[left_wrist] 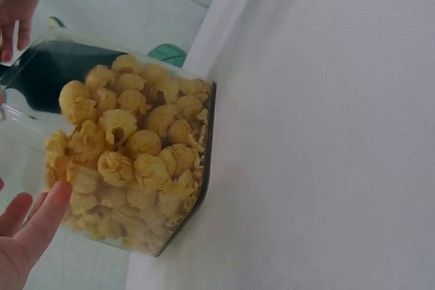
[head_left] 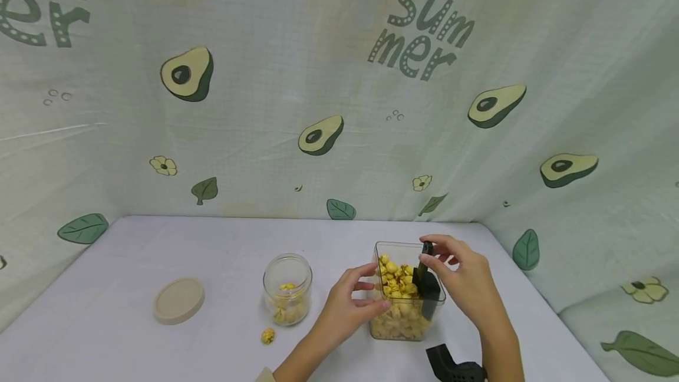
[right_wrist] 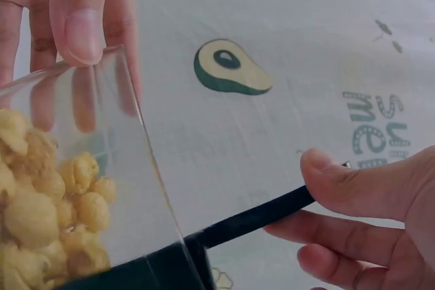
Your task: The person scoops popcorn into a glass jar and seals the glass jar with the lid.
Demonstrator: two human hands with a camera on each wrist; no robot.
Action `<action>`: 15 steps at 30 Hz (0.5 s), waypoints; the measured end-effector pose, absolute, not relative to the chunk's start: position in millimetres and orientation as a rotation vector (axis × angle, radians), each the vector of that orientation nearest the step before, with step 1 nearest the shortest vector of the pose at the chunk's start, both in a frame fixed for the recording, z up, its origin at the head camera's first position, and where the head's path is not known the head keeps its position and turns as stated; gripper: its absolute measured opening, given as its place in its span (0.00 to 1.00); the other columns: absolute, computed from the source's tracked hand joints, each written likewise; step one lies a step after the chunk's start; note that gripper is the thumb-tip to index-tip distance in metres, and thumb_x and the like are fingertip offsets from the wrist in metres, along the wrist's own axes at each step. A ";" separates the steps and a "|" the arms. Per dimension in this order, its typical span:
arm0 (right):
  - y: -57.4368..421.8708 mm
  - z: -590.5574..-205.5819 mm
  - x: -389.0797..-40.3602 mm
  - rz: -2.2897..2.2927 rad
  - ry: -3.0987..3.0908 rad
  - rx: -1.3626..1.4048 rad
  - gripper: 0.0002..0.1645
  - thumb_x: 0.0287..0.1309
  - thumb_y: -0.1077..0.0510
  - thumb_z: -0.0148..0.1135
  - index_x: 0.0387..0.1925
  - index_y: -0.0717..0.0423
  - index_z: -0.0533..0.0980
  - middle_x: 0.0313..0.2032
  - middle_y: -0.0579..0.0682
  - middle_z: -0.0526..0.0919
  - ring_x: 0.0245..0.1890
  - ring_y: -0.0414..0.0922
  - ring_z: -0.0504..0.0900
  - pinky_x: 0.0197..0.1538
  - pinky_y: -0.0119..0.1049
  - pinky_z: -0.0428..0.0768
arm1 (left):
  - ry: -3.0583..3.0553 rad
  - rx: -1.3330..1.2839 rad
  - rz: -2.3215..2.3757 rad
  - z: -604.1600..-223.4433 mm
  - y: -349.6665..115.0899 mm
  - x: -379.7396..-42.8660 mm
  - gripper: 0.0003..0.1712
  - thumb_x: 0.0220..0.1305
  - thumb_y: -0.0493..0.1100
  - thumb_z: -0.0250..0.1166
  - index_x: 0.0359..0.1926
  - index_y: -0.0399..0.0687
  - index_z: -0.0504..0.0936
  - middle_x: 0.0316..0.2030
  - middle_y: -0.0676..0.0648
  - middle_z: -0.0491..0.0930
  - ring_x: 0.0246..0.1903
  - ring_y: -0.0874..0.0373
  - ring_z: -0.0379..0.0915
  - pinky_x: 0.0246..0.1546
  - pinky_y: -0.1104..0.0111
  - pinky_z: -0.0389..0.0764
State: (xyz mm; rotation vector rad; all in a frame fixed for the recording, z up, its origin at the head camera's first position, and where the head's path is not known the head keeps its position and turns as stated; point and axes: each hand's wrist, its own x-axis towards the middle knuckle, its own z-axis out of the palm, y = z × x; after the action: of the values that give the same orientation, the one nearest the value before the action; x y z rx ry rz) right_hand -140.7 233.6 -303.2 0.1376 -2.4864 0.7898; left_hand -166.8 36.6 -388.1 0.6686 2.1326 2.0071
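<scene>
My right hand (head_left: pixel 461 276) pinches the handle of a black scoop (head_left: pixel 425 282) between thumb and fingers. The scoop's wide head is inside a clear, square-topped container (head_left: pixel 405 335), against its right wall. Yellow popcorn (head_left: pixel 395 279) fills much of this container, piled higher towards the left. With fingers spread, my left hand (head_left: pixel 350 299) rests at the container's left side, thumb along the near wall. Through the left wrist view, popcorn (left_wrist: pixel 136 147) shows close up behind the clear wall, a fingertip right at it. The scoop's handle (right_wrist: pixel 262 216) slants up over the rim in the right wrist view.
Left of the container stands a round glass jar (head_left: pixel 288 267) with some popcorn inside. One loose popcorn piece (head_left: pixel 267 335) lies before it on the white table (head_left: pixel 228 240). Further left lies a round beige lid (head_left: pixel 178 300). A patterned curtain (head_left: pixel 254 28) surrounds the table.
</scene>
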 end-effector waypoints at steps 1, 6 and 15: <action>234.2 -304.0 -141.2 0.787 -2.498 0.131 0.16 0.53 0.55 0.66 0.46 0.50 0.78 0.31 0.44 0.82 0.32 0.38 0.75 0.37 0.33 0.74 | 2.135 0.674 2.007 -388.5 36.6 -166.8 0.36 0.54 0.46 0.69 0.64 0.50 0.67 0.59 0.45 0.67 0.53 0.50 0.69 0.45 0.69 0.80; 238.6 -307.7 -143.6 0.788 -2.533 0.087 0.15 0.53 0.56 0.66 0.44 0.53 0.77 0.27 0.43 0.82 0.31 0.38 0.77 0.39 0.35 0.74 | 2.148 0.692 2.005 -389.0 36.2 -166.6 0.36 0.53 0.45 0.70 0.63 0.49 0.68 0.58 0.44 0.68 0.52 0.49 0.70 0.44 0.71 0.80; 252.9 -312.4 -146.4 0.873 -2.571 0.053 0.18 0.56 0.52 0.64 0.47 0.54 0.76 0.30 0.46 0.82 0.37 0.46 0.77 0.37 0.38 0.74 | 2.133 0.675 2.001 -386.4 35.5 -167.1 0.36 0.53 0.45 0.69 0.63 0.49 0.68 0.58 0.45 0.68 0.53 0.48 0.70 0.45 0.67 0.80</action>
State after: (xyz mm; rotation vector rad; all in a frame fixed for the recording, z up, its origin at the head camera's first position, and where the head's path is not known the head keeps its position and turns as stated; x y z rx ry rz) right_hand -146.4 252.9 -312.4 0.0527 -2.5715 0.8727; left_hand -167.1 35.5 -386.4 0.6748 2.1332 2.0011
